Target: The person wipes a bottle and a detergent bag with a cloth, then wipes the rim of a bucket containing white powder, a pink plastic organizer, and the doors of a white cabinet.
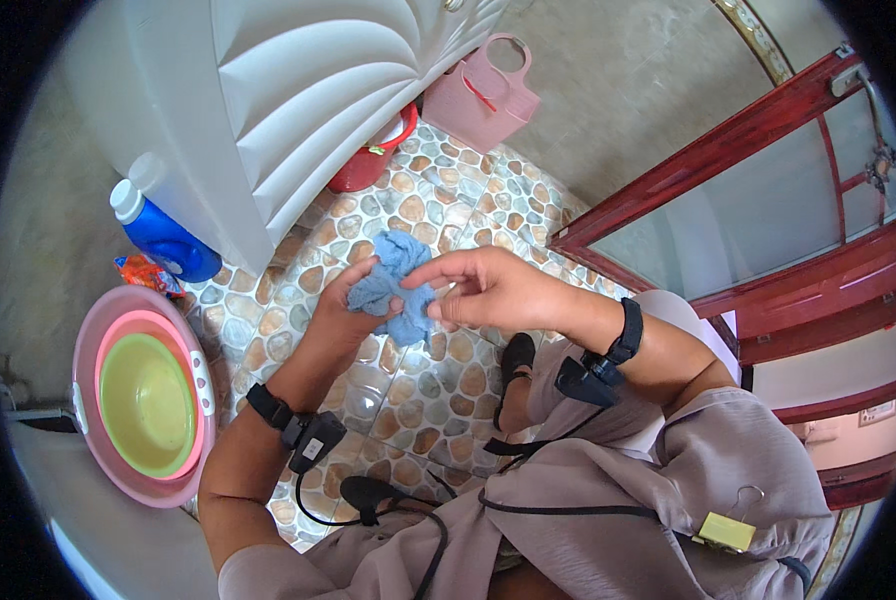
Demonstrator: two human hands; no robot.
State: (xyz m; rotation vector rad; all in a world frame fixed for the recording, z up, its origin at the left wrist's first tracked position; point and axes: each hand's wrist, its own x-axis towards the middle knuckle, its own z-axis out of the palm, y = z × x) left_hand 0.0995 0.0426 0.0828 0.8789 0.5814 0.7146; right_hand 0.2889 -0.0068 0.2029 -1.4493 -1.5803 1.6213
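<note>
A crumpled blue terry cloth (395,289) is gripped in my left hand (347,307), with the thumb lying across it. My right hand (493,289) reaches to the cloth's right side. Its thumb and index finger are apart, and the index fingertip overlaps the cloth. Whether that fingertip presses on the fabric cannot be told. Both hands are above a pebble-patterned tile floor (425,420). Each forearm wears a black strap with a small black device.
A white panel with shell-like ribs (320,97) rises ahead. Nested basins (84,352), a blue bottle (167,236) and an orange packet (144,274) are at left. A red bucket (362,169) and a pink bag (478,105) stand beyond. A red-framed glass door (733,202) is at right.
</note>
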